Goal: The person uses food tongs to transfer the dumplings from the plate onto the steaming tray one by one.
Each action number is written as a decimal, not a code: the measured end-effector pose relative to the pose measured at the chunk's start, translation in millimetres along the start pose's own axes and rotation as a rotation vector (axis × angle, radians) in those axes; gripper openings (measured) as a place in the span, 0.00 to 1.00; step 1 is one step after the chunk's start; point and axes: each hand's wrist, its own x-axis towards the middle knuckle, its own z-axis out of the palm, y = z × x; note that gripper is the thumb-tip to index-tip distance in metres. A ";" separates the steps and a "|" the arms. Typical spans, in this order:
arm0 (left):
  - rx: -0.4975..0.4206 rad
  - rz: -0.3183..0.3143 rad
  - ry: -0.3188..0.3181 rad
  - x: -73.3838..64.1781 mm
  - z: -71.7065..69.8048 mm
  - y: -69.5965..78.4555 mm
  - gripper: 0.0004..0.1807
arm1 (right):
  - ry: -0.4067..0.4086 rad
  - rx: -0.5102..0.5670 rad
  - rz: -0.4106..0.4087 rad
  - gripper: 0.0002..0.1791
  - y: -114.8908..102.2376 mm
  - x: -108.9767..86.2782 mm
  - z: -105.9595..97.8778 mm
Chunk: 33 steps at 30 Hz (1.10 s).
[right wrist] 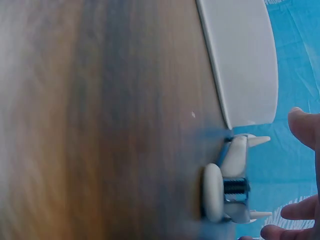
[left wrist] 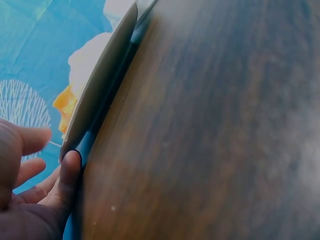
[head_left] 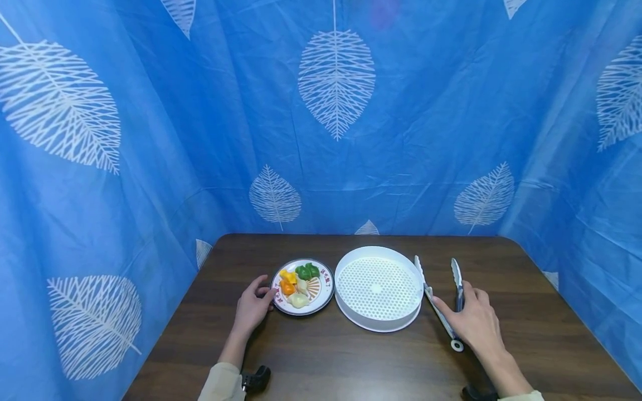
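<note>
A small round plate [head_left: 326, 289] with a dark rim lies at the table's left middle. On it sit several dumpling-like pieces: green [head_left: 307, 272], yellow [head_left: 288, 276], orange [head_left: 287, 287] and cream [head_left: 298, 301]. My left hand [head_left: 253, 309] is at the plate's left edge, its thumb [left wrist: 70, 167] against or just beside the rim and its fingers loosely bent. Over the tongs [head_left: 442, 318], my right hand [head_left: 476, 323] hovers with thumb and fingers spread apart. These tongs lie with their arms spread, hinge end towards me; the hand partly hides one arm.
Between plate and tongs stands a white round steamer basket [head_left: 376, 288] with a perforated floor, its side [right wrist: 245, 60] close to the tongs. The brown wooden table [head_left: 351, 367] ends at a blue leaf-print curtain [head_left: 401, 139] behind and on both sides.
</note>
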 end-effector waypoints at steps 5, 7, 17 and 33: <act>-0.031 -0.002 -0.020 -0.5 1.6 -2.5 0.33 | 0.007 0.030 0.055 0.64 -0.8 -0.3 5.1; -0.035 -0.004 -0.025 -0.5 1.6 -3.5 0.33 | 0.026 0.038 0.070 0.64 -1.1 -0.4 7.3; -0.005 -0.044 -0.046 0.2 1.7 -4.0 0.32 | 0.074 0.073 0.100 0.63 -1.1 -3.6 18.2; -0.040 -0.085 -0.063 0.2 1.1 -1.4 0.30 | 0.118 0.050 0.191 0.68 -4.1 1.3 33.6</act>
